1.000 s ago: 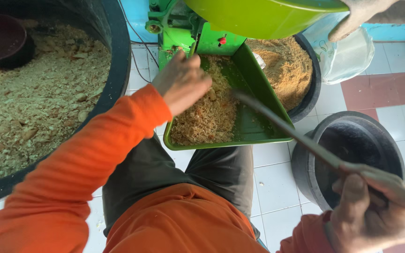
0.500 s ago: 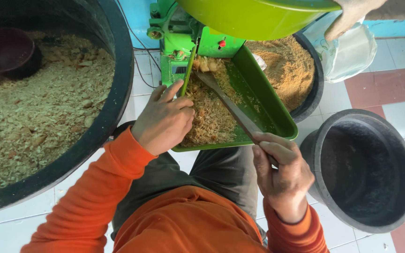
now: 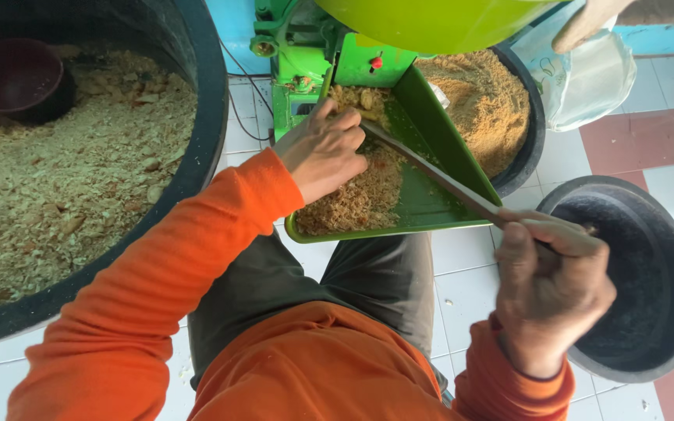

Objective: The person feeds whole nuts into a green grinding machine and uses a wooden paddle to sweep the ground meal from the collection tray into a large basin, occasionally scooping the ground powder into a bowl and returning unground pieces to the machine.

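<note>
A green metal chute [image 3: 431, 204] slopes out of a green machine [image 3: 296, 54] and carries tan, crumbly shredded material [image 3: 360, 196]. My left hand [image 3: 321, 150] lies on that material near the top of the chute, fingers curled over it. My right hand [image 3: 549, 282] is closed around the near end of a long thin stick [image 3: 438, 176]. The stick runs up across the chute, and its far tip sits by my left fingers. Orange sleeves cover both my arms.
A big black tub [image 3: 204, 117] of pale shredded material with a dark bowl [image 3: 17, 78] in it stands at left. Behind the chute is a black tub of fine tan meal [image 3: 484, 101]. An empty black bucket [image 3: 641, 273] stands at right. Another person's hand [image 3: 587, 22] holds a plastic bag [image 3: 587, 74] at top right.
My left hand slid up the chute toward the machine. My right hand pulled back and right with the stick, toward the empty bucket.
</note>
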Demonstrator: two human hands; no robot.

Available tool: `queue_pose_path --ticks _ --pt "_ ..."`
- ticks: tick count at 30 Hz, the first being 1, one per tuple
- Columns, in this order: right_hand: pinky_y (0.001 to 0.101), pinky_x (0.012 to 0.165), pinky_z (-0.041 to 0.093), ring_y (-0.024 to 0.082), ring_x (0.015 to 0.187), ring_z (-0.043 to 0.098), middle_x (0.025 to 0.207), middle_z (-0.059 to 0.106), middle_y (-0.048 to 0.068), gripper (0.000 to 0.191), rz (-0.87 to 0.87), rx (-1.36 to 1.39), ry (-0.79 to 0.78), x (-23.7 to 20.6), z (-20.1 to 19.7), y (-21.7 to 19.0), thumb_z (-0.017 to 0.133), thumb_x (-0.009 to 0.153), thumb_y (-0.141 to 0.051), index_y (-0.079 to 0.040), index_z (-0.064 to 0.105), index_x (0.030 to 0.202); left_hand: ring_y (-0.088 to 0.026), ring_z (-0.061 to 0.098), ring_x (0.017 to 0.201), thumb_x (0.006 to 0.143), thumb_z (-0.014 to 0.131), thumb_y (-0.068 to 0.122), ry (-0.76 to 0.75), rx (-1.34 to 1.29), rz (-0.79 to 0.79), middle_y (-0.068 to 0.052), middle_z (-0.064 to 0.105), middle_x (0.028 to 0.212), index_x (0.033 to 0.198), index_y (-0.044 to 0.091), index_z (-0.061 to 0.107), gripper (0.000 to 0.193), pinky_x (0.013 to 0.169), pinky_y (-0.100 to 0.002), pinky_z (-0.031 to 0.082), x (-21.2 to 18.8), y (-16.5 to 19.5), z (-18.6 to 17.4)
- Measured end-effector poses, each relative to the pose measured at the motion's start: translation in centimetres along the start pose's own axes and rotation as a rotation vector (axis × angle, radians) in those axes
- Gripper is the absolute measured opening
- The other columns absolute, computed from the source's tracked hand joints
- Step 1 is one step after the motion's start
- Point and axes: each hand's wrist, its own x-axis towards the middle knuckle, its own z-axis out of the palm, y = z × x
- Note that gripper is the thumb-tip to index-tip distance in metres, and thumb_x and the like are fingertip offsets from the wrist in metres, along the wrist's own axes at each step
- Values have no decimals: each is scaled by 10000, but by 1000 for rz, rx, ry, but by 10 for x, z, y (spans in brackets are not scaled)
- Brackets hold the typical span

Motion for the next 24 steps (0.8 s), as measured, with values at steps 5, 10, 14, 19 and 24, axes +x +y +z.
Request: queue_pose_path --ticks 5,10,14,19,24 --pt "192 642 539 99 704 665 1057 749 211 187 116 74 77 -9 -22 0 673 1185 -72 16 521 1122 -225 555 1100 793 708 177 -29 24 18 -11 660 885 726 184 738 74 998 -490 385 8 1 9" --pt "188 678 573 85 739 694 1039 743 177 193 86 276 141 -15 -33 -9 695 1155 -116 -16 530 1171 -190 573 1063 833 738 87 44 -135 -124 31 693 869 880 149 759 81 994 -459 361 1 -5 18" --pt "222 701 573 141 790 710 1032 742 216 175 -10 51 -78 -15 -24 -12 700 1131 -31 30 537 1108 -179 587 1082 857 708 30 135 -274 -210 5 706 908 983 147 772 183 1016 -460 339 -14 -13 18" --pt "213 647 554 98 713 677 1004 745 175 168 119 88 0 -8 -10 -34 687 989 -13 22 537 1056 -233 575 1173 895 722 97 308 -219 -236 -34 726 1037 1086 69 760 196 1065 -474 359 -34 -10 5" --pt "307 766 589 240 907 749 1102 745 158 228 -206 -96 -204 1 20 -33 762 949 -10 -10 574 1078 -259 569 1202 914 731 134 272 -261 -265 -39 736 1083 1065 63 754 168 1062 -477 401 -54 2 -16"
